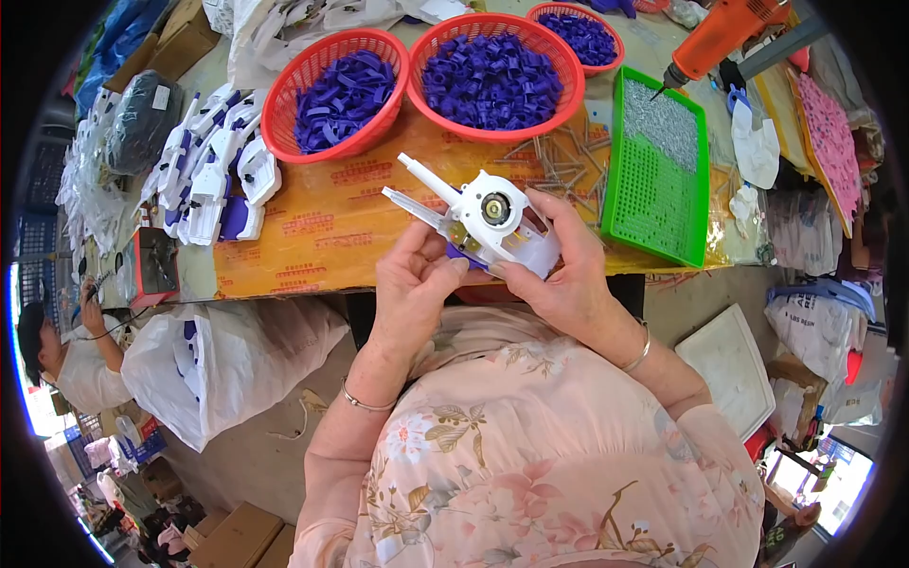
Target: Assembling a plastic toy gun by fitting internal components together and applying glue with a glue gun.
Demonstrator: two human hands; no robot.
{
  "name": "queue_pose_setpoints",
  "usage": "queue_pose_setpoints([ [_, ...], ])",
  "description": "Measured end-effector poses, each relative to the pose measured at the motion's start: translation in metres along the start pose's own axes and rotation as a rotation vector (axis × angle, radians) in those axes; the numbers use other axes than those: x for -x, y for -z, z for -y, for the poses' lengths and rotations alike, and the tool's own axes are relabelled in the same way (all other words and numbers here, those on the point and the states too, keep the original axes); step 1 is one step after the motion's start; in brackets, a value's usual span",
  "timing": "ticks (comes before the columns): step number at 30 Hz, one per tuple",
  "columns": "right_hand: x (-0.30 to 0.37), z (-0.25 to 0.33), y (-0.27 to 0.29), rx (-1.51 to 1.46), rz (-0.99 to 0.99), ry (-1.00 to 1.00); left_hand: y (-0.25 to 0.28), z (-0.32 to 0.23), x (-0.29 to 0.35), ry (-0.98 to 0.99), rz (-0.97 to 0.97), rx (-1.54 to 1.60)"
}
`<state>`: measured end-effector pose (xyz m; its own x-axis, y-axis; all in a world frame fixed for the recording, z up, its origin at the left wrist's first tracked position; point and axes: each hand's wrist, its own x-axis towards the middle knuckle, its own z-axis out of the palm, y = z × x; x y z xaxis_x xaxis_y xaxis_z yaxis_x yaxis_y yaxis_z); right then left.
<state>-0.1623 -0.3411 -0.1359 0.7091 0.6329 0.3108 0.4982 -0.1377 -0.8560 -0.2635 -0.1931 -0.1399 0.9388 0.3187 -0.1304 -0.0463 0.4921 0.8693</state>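
Between my two hands, just above the table's front edge, is a white plastic toy assembly (pixel 490 210) with a round dark-rimmed hub and a long white stem pointing to the far left. A little purple plastic shows beneath it. My left hand (pixel 417 275) grips its near left side, thumb and fingers closed on it. My right hand (pixel 566 256) wraps round the right side, by a clear, see-through part (pixel 542 248). The undersides of the fingers are hidden by the assembly.
Red baskets (pixel 402 80) of purple parts stand at the back. A green tray (pixel 703 189) of small screws lies right, under a hanging orange electric screwdriver (pixel 715 43). Metal rods (pixel 559 166) lie beside it. White-and-purple assemblies (pixel 210 170) are piled left. Another person (pixel 85 355) sits far left.
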Motion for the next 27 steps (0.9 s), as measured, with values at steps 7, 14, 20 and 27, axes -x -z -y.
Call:
queue_pose_setpoints([
  [7, 0.0012, 0.0013, 0.0008, 0.056, 0.035, -0.008, -0.0079, -0.0014, -0.0017, 0.015, -0.115, -0.045],
  [14, -0.0005, -0.0007, -0.0002, 0.033, 0.046, -0.048, -0.0087, -0.0025, -0.002, 0.05, -0.13, -0.055],
  [20, -0.0025, 0.0008, -0.0004, 0.031, 0.024, 0.017, -0.009, 0.001, -0.0026, 0.028, -0.176, -0.048],
  [27, 0.0017, 0.0042, 0.0018, 0.143, 0.015, 0.192, -0.0052, 0.0042, -0.0024, 0.037, -0.161, -0.022],
])
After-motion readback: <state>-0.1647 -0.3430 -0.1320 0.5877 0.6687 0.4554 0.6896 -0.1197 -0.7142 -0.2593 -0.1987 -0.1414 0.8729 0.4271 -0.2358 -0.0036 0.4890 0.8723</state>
